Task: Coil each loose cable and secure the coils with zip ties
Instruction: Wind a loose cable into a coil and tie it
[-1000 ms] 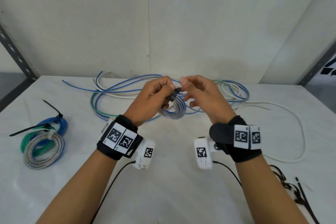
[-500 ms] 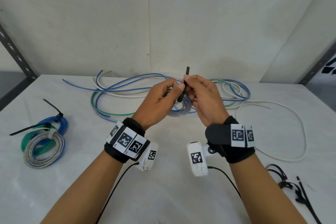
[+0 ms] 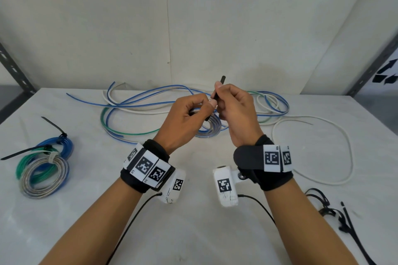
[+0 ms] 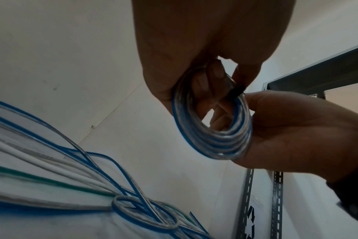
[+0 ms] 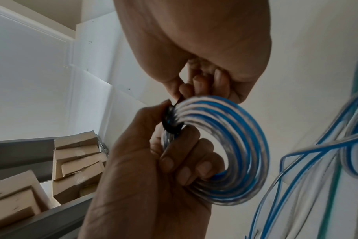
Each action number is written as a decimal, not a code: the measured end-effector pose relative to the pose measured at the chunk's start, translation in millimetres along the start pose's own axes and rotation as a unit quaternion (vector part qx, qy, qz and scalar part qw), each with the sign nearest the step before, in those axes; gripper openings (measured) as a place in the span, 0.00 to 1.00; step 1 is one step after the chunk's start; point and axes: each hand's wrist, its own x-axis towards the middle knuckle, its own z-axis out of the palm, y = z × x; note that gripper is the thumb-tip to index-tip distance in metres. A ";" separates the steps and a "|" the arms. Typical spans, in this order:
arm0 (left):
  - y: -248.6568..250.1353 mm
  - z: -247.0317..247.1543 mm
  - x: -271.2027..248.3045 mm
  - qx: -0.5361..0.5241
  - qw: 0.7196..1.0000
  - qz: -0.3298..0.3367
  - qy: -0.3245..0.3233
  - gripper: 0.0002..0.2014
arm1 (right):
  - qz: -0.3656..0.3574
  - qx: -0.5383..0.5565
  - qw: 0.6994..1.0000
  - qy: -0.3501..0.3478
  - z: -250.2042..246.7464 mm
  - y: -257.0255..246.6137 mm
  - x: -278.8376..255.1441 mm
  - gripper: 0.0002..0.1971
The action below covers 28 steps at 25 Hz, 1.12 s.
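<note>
While the coil is gripped in the left hand, the zip tie tail is pinched by the right hand and is now seen drawn higher above the knuckles than half a second ago — the tie is judged to be tightening. Three finished coils are counted far left of the left hand, spare ties right of the right wrist.

From the left wrist, one coil is seen, fingers curled through it.

From the right wrist, the tie's loop is wrapped round the coil — loose cables lie beyond.
</note>
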 end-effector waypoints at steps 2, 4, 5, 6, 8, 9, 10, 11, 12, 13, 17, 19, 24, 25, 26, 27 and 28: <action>0.2 3.5 -0.1 -0.005 1.000 -0.001 0.006 0.18 | -0.008 0.004 1.000 0.024 1.8 0.2 0.8 0.17; -3.4 9.1 -1.2 -0.016 1.000 -0.010 0.008 0.18 | -0.001 0.012 0.999 0.041 1.8 4.0 2.1 0.18; -5.7 12.1 -2.2 -0.021 1.000 -0.015 0.009 0.18 | 0.004 0.019 0.999 0.048 1.3 7.1 2.6 0.17; -7.7 14.2 -2.8 -0.025 0.999 -0.022 0.011 0.18 | 0.005 0.021 0.998 0.055 1.3 11.4 4.2 0.17; -11.1 17.5 -3.1 -0.024 0.999 -0.032 0.016 0.18 | 0.000 0.010 0.997 0.071 0.7 19.5 6.9 0.16; -12.5 18.3 -2.4 -0.020 0.999 -0.033 0.020 0.18 | -0.001 0.009 0.997 0.077 0.8 21.8 8.2 0.16; -13.1 19.6 -1.6 -0.018 0.999 -0.031 0.025 0.17 | 0.000 0.014 0.997 0.082 0.4 23.6 9.5 0.16; -13.2 20.7 -0.6 -0.017 0.999 -0.029 0.030 0.17 | 0.001 0.022 0.996 0.083 -0.2 24.1 10.8 0.16; -13.2 21.8 0.3 -0.017 0.999 -0.025 0.035 0.17 | 0.001 0.030 0.996 0.082 -0.7 24.5 12.0 0.16; -13.5 23.0 1.2 -0.017 0.999 -0.021 0.038 0.17 | 0.001 0.036 0.996 0.080 -1.3 24.8 12.8 0.16; -13.1 27.6 1.0 -0.019 0.999 -0.016 0.043 0.17 | -0.001 0.051 0.997 0.065 -4.6 27.4 17.1 0.14; -13.7 28.4 -0.5 -0.017 0.999 -0.018 0.045 0.17 | 0.007 0.057 0.996 0.064 -4.1 30.1 16.2 0.14; -9.6 25.2 -4.5 -0.016 0.999 -0.028 0.037 0.16 | 0.009 0.051 0.996 0.067 -0.3 30.0 12.5 0.15; -9.1 22.1 -6.0 -0.017 0.999 -0.037 0.032 0.16 | 0.015 0.038 0.998 0.057 -0.8 28.5 11.4 0.15; -8.1 17.0 -7.1 -0.018 0.998 -0.050 0.031 0.16 | 0.026 0.010 0.999 0.036 -1.7 25.2 10.2 0.15; -8.3 10.5 -8.8 -0.026 0.996 -0.070 0.039 0.16 | 0.044 -0.023 0.999 0.005 -3.9 23.9 7.7 0.16; -8.0 -0.1 -10.4 -0.041 0.993 -0.092 0.059 0.16 | 0.065 -0.055 0.996 -0.039 -3.9 22.1 4.3 0.17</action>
